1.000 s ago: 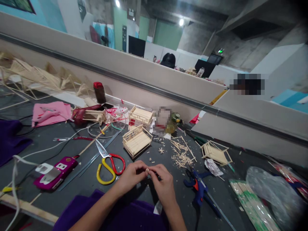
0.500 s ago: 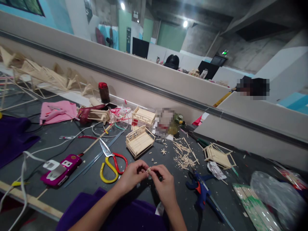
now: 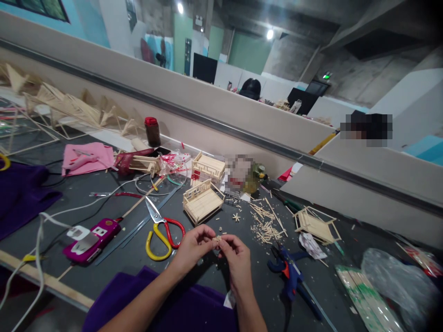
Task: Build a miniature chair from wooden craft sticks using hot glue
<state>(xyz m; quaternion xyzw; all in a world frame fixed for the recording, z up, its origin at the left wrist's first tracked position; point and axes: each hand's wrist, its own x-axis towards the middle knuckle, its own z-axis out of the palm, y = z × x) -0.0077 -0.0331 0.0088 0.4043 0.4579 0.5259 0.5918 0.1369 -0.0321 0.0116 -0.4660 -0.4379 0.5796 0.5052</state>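
Note:
Between the fingertips of both hands is a small cluster of pale wooden stick pieces (image 3: 217,239). My left hand (image 3: 198,245) pinches it from one side, and my right hand (image 3: 236,258) from the other. Fingers cover part of the cluster, so its shape is hard to make out. Just beyond the hands lie a star-shaped piece of short sticks (image 3: 236,216) and a miniature bed-like frame made of sticks (image 3: 203,203). Scissors with one red and one yellow handle (image 3: 162,233) rest left of my left hand. To the right lies a pile of cut stick bits (image 3: 266,223).
A blue glue gun (image 3: 290,272) lies right of my hands, near a small stick chair frame (image 3: 316,224). A purple power strip (image 3: 92,242) with white cables sits at left. Purple cloth (image 3: 155,304) lies under my forearms. A low partition (image 3: 194,110) runs behind the table.
Both hands stay together at nearly the same spot, with the fingers shifted slightly around the small wooden cluster. The whole view has moved a little.

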